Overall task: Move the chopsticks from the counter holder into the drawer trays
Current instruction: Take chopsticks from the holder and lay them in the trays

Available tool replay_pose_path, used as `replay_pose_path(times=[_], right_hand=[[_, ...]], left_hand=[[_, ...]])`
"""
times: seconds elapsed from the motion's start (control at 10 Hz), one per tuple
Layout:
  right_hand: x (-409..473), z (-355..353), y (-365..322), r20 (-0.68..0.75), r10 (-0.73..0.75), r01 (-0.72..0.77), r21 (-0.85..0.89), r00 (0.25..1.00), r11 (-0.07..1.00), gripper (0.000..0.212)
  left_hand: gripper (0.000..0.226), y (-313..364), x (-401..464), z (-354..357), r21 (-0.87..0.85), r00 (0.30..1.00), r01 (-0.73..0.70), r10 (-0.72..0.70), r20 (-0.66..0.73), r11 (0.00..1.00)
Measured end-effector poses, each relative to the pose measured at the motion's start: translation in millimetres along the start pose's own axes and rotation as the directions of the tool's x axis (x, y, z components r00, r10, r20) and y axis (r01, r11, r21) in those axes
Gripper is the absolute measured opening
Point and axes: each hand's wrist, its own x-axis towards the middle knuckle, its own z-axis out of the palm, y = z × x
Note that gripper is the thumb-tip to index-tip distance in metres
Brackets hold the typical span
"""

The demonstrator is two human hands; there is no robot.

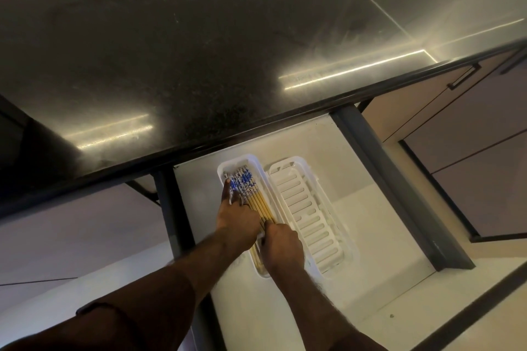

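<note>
Kitchen: stone counter (199,51), cutlery drawer (379,199).

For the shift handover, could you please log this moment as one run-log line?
stage: settling chopsticks in left tray | left hand: flat on bundle | right hand: at near ends | right tray: empty | drawer: open

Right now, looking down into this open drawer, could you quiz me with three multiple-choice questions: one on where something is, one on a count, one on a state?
1. Where do the chopsticks lie?
A. On the counter
B. In the left tray
C. In the right tray

2. How many white trays are in the drawer?
A. One
B. Two
C. Three

3. What state is the right tray in?
A. Empty
B. Full of chopsticks
C. Lidded

Answers:
1. B: the bundle rests in the left tray, under the left hand and right hand.
2. B: two sit side by side.
3. A: its slotted bottom is bare.
</note>
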Motion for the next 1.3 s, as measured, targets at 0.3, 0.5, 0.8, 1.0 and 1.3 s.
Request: replay_pose_path(times=[0.3,0.5,0.8,1.0,1.3], right_hand=[[-2.8,-11.0,1.1,0.034,-0.015,0.015,-0.016,0.999,1.000,0.026],[-5.9,-42.3,-8.1,-0.063,-0.120,0.120,-0.016,0.991,0.993,0.020],[-23.9,-111.6,-28.7,-0.228,-0.134,0.155,0.080,0.964,0.985,0.025],[-45.4,-165.0,-69.1,-0.266,-0.216,0.249,0.098,0.939,0.963,0.041],[-89.9,-215.0,-152.1,-0.584,-0.297,0.485,0.193,0.756,0.853,0.020]], left_hand=[[0.027,-2.7,3.9,-19.5,-0.156,0.992,-0.073,0.088,0.091,0.985],[0.029,-12.6,4.5,-43.8,-0.194,0.996,-0.041,0.055,0.066,0.980],[0.040,-26.9,-31.9,-94.3,-0.595,0.977,-0.009,-0.119,-0.176,0.804],[0.047,-62.9,-79.8,-132.0,-0.690,0.912,-0.075,-0.231,-0.340,0.720],[0.046,-142.6,-155.9,-181.9,-0.693,0.775,-0.123,-0.367,-0.514,0.710]])
